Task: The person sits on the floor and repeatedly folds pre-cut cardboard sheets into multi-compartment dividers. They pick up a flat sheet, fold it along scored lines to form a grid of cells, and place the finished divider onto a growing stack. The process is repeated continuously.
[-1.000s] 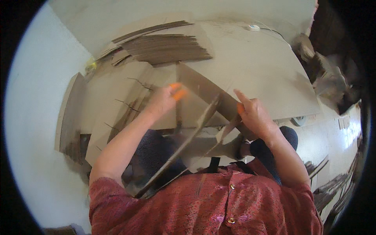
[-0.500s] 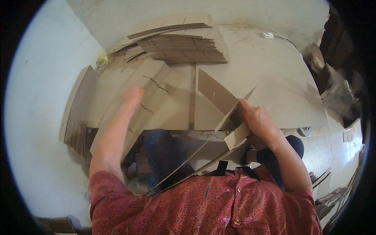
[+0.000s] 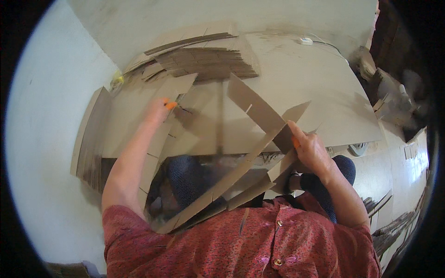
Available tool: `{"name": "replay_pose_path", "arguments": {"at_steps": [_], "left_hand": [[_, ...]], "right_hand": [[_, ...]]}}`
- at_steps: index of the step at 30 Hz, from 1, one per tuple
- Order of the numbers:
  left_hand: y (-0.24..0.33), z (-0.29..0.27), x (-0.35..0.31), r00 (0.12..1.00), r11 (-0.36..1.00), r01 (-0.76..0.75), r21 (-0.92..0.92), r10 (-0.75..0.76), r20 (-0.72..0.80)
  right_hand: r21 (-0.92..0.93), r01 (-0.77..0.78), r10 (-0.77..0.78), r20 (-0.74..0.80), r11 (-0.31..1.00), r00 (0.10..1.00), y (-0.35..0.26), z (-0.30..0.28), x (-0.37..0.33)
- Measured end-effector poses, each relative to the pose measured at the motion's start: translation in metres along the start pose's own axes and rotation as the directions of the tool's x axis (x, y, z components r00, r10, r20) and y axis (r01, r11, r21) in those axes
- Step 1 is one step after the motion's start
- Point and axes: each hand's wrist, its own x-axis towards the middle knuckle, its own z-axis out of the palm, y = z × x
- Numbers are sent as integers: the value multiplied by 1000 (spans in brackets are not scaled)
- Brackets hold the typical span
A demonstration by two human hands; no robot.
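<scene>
R fingers gripping crossed strips, L fingers pinching another strip, cdbd stack behind

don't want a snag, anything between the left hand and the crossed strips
Nothing visible stands between the left hand and the crossed cardboard strips in the right hand; the work surface shows there.

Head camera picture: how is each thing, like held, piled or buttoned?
Left hand: curled by slotted cardboard strip, grip unclear
Right hand: closed on crossed cardboard strips
Crossed cardboard strips: held up, slanting
Rear cardboard stack: piled, uneven edges
Left cardboard stack: piled
White socket block: cord attached
Red shirt: buttoned
</scene>
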Motion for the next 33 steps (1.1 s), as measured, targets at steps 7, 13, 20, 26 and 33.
{"name": "replay_pose_path", "arguments": {"at_steps": [7, 13, 20, 26, 33], "left_hand": [[124, 43, -30, 875, 884, -337, -325, 421, 239], [188, 32, -72, 874, 886, -460, -59, 463, 150], [190, 30, -71, 626, 526, -770, 361, 732, 268], [188, 35, -68, 569, 493, -797, 350, 807, 158], [198, 39, -59, 789, 822, -551, -146, 570, 228]], "right_hand": [[21, 83, -79, -150, 996, 986, -4, -5, 3], [59, -33, 33, -1, 998, 999, -3, -21, -1], [34, 41, -37, -99, 999, 994, 5, -20, -5], [35, 70, -68, -41, 997, 997, 6, -28, -8], [48, 2, -3, 17, 999, 1000, 20, -17, -12]]}}
